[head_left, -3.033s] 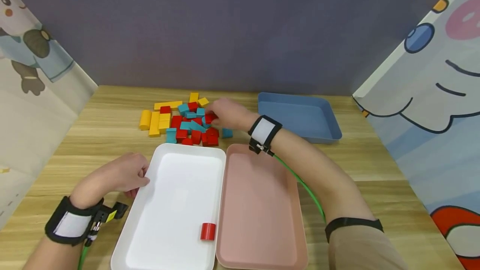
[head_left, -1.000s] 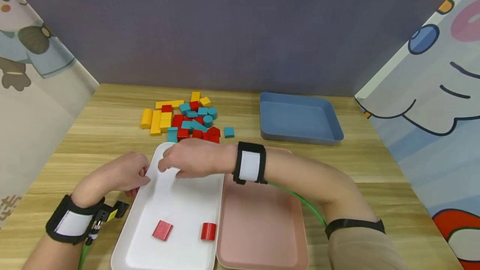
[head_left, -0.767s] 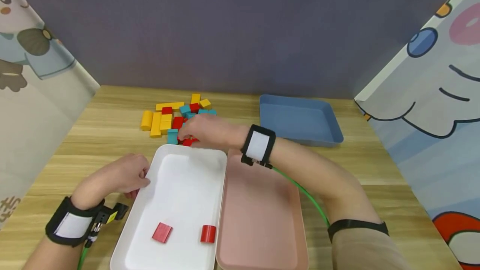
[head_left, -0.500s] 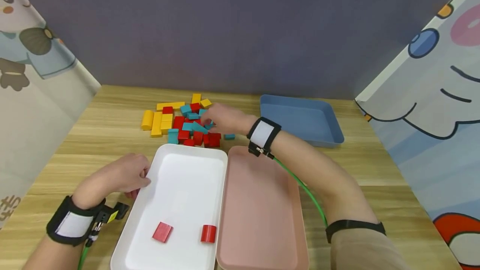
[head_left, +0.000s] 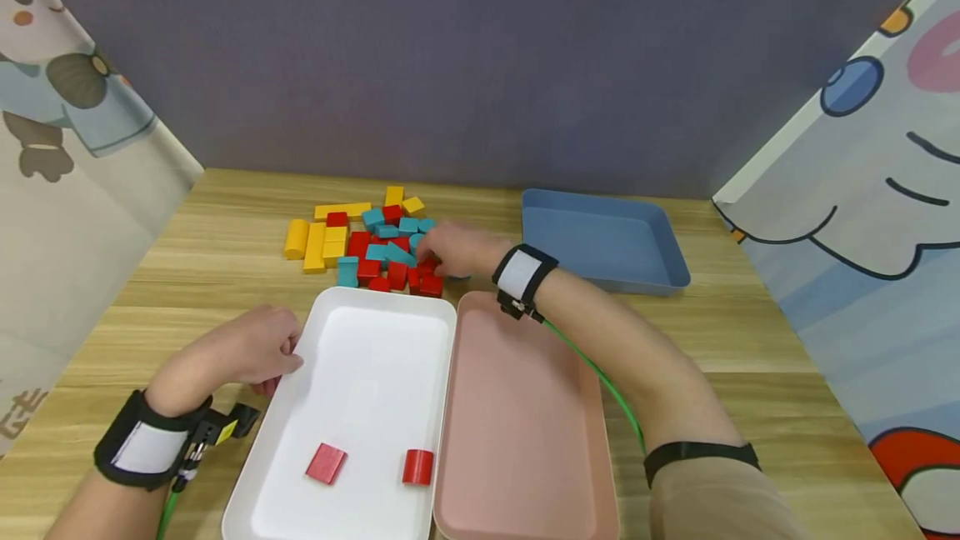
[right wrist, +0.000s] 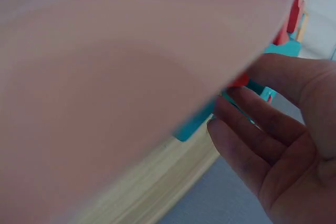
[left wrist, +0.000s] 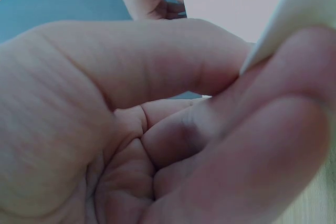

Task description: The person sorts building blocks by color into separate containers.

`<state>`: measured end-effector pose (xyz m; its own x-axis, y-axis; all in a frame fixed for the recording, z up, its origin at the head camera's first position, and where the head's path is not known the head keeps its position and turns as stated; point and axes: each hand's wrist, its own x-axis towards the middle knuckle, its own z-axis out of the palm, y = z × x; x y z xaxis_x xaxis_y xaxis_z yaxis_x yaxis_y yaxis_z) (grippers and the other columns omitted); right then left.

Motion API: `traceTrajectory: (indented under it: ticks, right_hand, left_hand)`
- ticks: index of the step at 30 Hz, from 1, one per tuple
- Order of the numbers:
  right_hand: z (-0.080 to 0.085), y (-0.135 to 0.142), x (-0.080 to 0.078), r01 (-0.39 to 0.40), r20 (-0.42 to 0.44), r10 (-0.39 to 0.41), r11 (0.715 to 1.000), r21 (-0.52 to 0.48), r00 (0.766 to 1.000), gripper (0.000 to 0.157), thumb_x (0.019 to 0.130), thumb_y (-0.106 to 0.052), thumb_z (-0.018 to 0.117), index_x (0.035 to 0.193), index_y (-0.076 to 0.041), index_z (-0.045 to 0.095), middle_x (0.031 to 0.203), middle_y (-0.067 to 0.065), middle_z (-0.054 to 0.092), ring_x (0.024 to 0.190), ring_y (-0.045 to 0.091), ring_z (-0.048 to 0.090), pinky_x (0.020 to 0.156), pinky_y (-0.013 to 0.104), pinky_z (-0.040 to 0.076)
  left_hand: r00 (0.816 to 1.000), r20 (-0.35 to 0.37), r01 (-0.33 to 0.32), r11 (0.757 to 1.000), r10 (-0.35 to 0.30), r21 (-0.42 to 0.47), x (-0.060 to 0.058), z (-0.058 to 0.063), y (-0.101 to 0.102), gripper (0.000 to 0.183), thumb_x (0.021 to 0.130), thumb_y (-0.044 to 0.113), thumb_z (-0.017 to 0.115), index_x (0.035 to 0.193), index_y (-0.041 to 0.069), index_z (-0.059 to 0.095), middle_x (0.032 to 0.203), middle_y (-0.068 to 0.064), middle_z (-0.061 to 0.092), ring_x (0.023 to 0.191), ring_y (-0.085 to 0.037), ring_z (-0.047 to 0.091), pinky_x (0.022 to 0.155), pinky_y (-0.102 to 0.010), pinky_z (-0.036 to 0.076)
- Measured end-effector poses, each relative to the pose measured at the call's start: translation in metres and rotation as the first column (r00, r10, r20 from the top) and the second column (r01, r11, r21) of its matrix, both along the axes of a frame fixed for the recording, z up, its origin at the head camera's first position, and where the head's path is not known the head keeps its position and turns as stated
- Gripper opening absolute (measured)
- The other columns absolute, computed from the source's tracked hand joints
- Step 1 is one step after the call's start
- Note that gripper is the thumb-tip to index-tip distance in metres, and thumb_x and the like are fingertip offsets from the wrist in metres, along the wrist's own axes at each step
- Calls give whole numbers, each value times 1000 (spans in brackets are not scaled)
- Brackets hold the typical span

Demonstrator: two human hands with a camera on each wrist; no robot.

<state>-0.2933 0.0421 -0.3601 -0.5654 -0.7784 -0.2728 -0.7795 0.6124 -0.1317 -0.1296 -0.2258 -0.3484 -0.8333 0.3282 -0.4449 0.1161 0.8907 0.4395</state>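
My left hand (head_left: 251, 348) pinches the left rim of the white tray (head_left: 360, 382); the left wrist view shows that rim between thumb and fingers. Inside the tray lie a red square block (head_left: 326, 463) and a red cylinder block (head_left: 417, 467). At the right edge of a pile of red, teal and yellow blocks, my right hand (head_left: 465, 248) reaches down. Its thumb and fingertips close on a red block (right wrist: 240, 81), mostly hidden by the fingers. Close by is a teal triangular block (head_left: 400, 255).
A pink tray (head_left: 525, 423) stands against the white tray's right side. Farther back on the right is a blue tray (head_left: 600, 240). Yellow blocks (head_left: 315, 247) lie at the pile's left. A grey wall (head_left: 450, 65) rises behind the wooden table (head_left: 750, 407).
The red square block has come into the white tray since three seconds ago. My right hand has since swung back to the pile and shifted slightly nearer. My left hand has stayed put.
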Motion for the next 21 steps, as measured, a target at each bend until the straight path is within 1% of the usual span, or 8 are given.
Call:
traceTrajectory:
  ticks: [4, 7, 9, 12, 15, 17, 19, 21]
  right_hand:
    - [-5, 1, 1, -9, -24, 8, 999, -39, 1000, 24, 87, -18, 68, 111, -17, 68, 105, -4, 68, 94, 13, 57, 88, 26, 50]
    - [-7, 2, 3, -14, -45, 11, 998, -68, 999, 22, 86, -18, 69, 109, -16, 69, 103, -3, 69, 93, 13, 59, 86, 26, 50]
    - [-8, 3, 4, -16, -54, 12, 997, -74, 998, 23, 86, -17, 68, 109, -16, 69, 103, -3, 69, 93, 13, 59, 87, 27, 50]
    - [-6, 5, 5, -1, -37, -2, 997, -80, 999, 26, 87, -16, 67, 112, -15, 69, 106, -1, 69, 95, 14, 60, 88, 28, 51]
    - [1, 6, 6, 34, -6, -35, 996, -84, 999, 28, 88, -17, 66, 115, -14, 68, 109, 0, 68, 96, 15, 59, 87, 28, 51]
    - [9, 7, 6, 56, -1, -57, 994, -92, 998, 28, 88, -17, 66, 116, -14, 67, 108, 1, 68, 95, 15, 58, 86, 28, 51]
    - [17, 6, 7, 61, -15, -63, 992, -107, 998, 28, 88, -17, 66, 116, -14, 67, 109, 1, 68, 95, 15, 58, 86, 27, 51]
    - [25, 4, 9, 41, -50, -47, 991, -127, 998, 25, 87, -17, 66, 112, -15, 69, 102, 1, 68, 89, 15, 58, 82, 27, 51]
  left_hand:
    - [1000, -3, 6, 1000, -6, -4, 0, 1, 1, 8, 85, 10, 65, 80, 5, 61, 55, -2, 58, 46, -13, 57, 48, -25, 51]
    - [1000, -10, 11, 1000, -11, -1, 1, 2, 2, 8, 85, 10, 65, 80, 5, 61, 55, -2, 58, 46, -13, 57, 47, -25, 50]
    - [1000, -9, 8, 1000, -8, 3, 2, 2, 2, 8, 85, 10, 65, 79, 5, 61, 55, -2, 58, 46, -13, 57, 47, -25, 50]
    - [1000, -6, 6, 1000, -6, 9, 2, 3, 2, 8, 85, 9, 65, 79, 5, 61, 55, -2, 58, 46, -13, 57, 47, -25, 50]
    - [1000, -7, 6, 1000, -6, 9, 3, 3, 3, 8, 85, 9, 65, 80, 4, 61, 55, -2, 58, 46, -13, 56, 47, -25, 50]
    - [1000, -6, 4, 1000, -3, 6, 3, 4, 3, 8, 85, 9, 65, 81, 4, 61, 55, -2, 58, 46, -13, 56, 47, -25, 50]
    - [1000, -7, 4, 1000, -4, 5, 3, 4, 3, 8, 85, 10, 65, 81, 4, 61, 55, -2, 58, 46, -13, 56, 47, -25, 50]
    - [1000, -7, 3, 1000, -3, 2, 3, 5, 3, 8, 85, 10, 65, 82, 4, 61, 55, -2, 58, 46, -13, 56, 47, -25, 50]
